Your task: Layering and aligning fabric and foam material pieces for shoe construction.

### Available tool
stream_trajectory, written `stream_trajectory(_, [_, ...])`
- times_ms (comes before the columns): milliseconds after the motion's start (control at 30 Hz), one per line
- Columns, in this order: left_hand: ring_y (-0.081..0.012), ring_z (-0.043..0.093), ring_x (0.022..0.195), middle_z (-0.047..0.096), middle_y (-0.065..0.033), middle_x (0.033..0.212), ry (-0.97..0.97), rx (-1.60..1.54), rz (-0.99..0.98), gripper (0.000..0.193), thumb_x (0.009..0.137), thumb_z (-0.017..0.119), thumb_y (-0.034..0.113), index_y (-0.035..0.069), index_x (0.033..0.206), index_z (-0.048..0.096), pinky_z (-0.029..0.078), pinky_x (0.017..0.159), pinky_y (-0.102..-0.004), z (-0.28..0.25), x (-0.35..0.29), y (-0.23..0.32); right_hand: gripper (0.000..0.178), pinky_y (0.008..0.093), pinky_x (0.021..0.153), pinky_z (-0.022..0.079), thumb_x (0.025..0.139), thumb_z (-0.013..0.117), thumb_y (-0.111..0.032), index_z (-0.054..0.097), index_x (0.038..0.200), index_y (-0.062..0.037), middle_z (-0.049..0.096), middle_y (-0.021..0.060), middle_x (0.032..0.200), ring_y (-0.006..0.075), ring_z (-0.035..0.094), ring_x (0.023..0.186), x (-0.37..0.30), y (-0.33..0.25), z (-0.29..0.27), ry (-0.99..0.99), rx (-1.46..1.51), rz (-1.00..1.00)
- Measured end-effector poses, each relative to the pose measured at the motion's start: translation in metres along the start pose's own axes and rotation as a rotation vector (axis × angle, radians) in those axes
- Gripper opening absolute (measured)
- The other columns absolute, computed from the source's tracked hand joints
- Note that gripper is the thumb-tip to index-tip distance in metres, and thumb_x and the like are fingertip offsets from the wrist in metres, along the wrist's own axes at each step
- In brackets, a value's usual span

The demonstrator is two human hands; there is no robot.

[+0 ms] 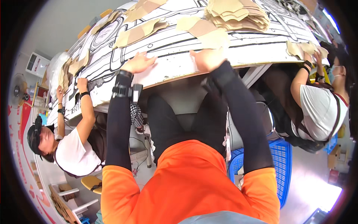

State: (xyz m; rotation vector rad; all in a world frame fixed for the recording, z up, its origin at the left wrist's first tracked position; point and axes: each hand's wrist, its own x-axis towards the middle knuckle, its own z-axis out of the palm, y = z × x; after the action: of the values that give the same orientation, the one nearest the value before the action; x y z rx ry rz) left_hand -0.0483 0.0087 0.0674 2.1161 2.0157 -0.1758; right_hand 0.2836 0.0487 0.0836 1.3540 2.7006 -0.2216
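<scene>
My left hand (138,62) is over the white, black-lined table (167,61) near its front edge. Its fingers are spread and hold nothing. To its right, my right hand (209,59) is just in front of a flat piece in cream and tan (204,33), with one digit stretched out to the left. Its other fingers blend into the pale piece, so I cannot tell whether they touch it. Beyond my left hand lies another two-tone piece (140,33). A thick stack of ribbed beige pieces (238,15) lies farther back, right of centre.
One co-worker (76,149) sits at the left, hands by similar pieces (79,64). Another co-worker (317,108) at the right handles pale pieces (304,49). A blue plastic basket (280,168) stands on the floor right of me. A fan (18,89) is at far left.
</scene>
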Motion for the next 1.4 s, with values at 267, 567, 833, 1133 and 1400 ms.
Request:
stream_trajectory(267, [-0.0498,0.045,0.138,0.043,-0.0283,0.155,0.733,0.104,-0.063,0.067,0.101,0.053,0.055,0.004,0.146,0.053,0.034,0.11,-0.0704,0.116,-0.034,0.061,0.058,0.0717,0.101,0.042,0.097,0.051,-0.016,0.049,0.154,-0.0276,0.074,0.0223,0.116,0.0369,0.071,0.111,0.013,-0.044,0.049,0.117,-0.218,0.334])
stream_trajectory(567, [-0.0473,0.067,0.106,0.074,-0.0244,0.102,0.057,0.027,0.014,0.06,0.107,0.039,0.052,0.006,0.141,0.056,0.052,0.097,-0.0503,0.004,-0.029,-0.036,0.04,0.0449,0.077,0.055,0.088,0.064,-0.043,0.079,0.091,-0.0063,0.077,0.0138,0.09,0.0327,0.072,0.085,0.078,-0.021,-0.063,-0.348,-0.25,0.082])
stream_trajectory(833, [-0.0482,0.067,0.109,0.066,-0.0292,0.129,0.891,0.041,0.067,0.067,0.104,0.048,0.054,0.007,0.152,0.047,0.041,0.111,-0.0585,0.088,-0.147,-0.046,0.08,0.049,0.077,0.058,0.085,0.058,-0.001,0.033,0.16,-0.0156,0.071,0.0249,0.087,0.0415,0.071,0.088,-0.002,-0.038,0.075,0.417,-0.372,0.129])
stream_trajectory(1133, [-0.0396,0.071,0.098,0.075,-0.0208,0.1,0.051,0.102,-0.03,0.041,0.107,0.045,0.041,0.011,0.123,0.068,0.056,0.087,-0.0523,-0.006,-0.053,-0.023,0.029,0.0469,0.078,0.058,0.095,0.062,-0.032,0.079,0.097,-0.0094,0.077,0.0157,0.093,0.0357,0.074,0.088,0.058,0.037,0.051,0.274,-0.155,-0.253])
stream_trajectory(1400, [-0.0432,0.062,0.104,0.067,-0.0263,0.108,0.579,-0.123,-0.107,0.041,0.104,0.057,0.034,-0.002,0.113,0.074,0.05,0.09,-0.0488,0.058,-0.084,0.006,0.058,0.0628,0.104,0.046,0.085,0.061,-0.013,0.062,0.143,-0.0225,0.067,0.0262,0.126,0.0395,0.062,0.121,-0.043,0.025,0.013,0.061,0.278,0.013])
